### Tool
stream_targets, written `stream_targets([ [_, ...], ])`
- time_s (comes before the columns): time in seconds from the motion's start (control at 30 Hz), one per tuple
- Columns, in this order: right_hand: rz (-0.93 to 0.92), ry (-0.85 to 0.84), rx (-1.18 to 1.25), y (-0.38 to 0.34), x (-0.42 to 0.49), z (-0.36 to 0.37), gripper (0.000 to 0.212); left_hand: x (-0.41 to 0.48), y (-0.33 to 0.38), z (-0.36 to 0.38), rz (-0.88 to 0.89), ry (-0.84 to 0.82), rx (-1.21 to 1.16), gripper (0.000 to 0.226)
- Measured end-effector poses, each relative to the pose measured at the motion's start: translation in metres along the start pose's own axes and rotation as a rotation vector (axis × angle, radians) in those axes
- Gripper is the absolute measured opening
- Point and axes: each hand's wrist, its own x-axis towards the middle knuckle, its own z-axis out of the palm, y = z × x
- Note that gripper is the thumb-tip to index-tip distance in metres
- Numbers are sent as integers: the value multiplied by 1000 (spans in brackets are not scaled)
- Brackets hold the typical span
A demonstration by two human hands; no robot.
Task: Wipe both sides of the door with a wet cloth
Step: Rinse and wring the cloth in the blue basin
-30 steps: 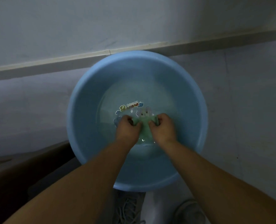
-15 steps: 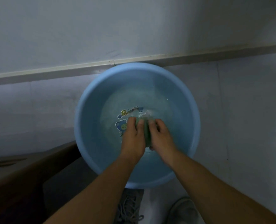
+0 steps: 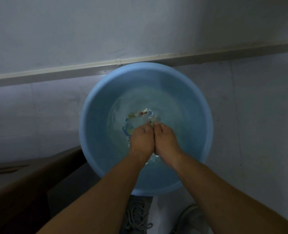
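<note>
A round light-blue basin (image 3: 89, 119) holding shallow water stands on the floor against the wall. A cartoon print shows on its bottom. My left hand (image 3: 141, 141) and my right hand (image 3: 166, 141) are side by side in the water, knuckles up and pressed together, fingers curled round the green cloth (image 3: 150, 122). Only a small pale bit of the cloth shows at my fingertips; the rest is hidden between my hands. The water ripples around them.
A pale baseboard (image 3: 72, 71) runs along the wall just behind the basin. A brown wooden panel (image 3: 21, 191) fills the lower left, close to the basin's rim. My grey laced shoe (image 3: 136, 215) and my other shoe (image 3: 190, 218) stand below the basin on light floor tiles.
My hands have closed together over the cloth, which was stretched between them a second ago and is now almost hidden. The water is more disturbed.
</note>
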Motion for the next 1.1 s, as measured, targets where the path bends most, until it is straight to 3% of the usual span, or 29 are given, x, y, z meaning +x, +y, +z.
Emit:
stream_targets([
  [0.17, -27, 24, -65, 2, 0, 1, 37, -2, -1, 1, -13, -13, -10, 45],
  [0.3, 0, 39, 118, -1, -5, -11, 30, -10, 1, -4, -55, -63, -137, 38],
  [0.43, -87, -6, 128, -2, -9, -21, 20, -20, 2, -5, 13, -44, -182, 25],
  [0.6, -186, -1, 38, -6, -13, -11, 31, -20, 10, 1, 182, -37, 1, 56],
  [0.8, -92, -61, 5, -9, -3, -12, 38, -10, 12, 2, 110, -14, 68, 56],
  [1.03, -19, -30, 29, 2, 6, -3, 34, 0, 0, 0, -7, -30, 40, 27],
  [1.1, -52, -19, -38, 7, 6, -3, 35, -2, -4, 2, 6, 3, 20, 35],
])
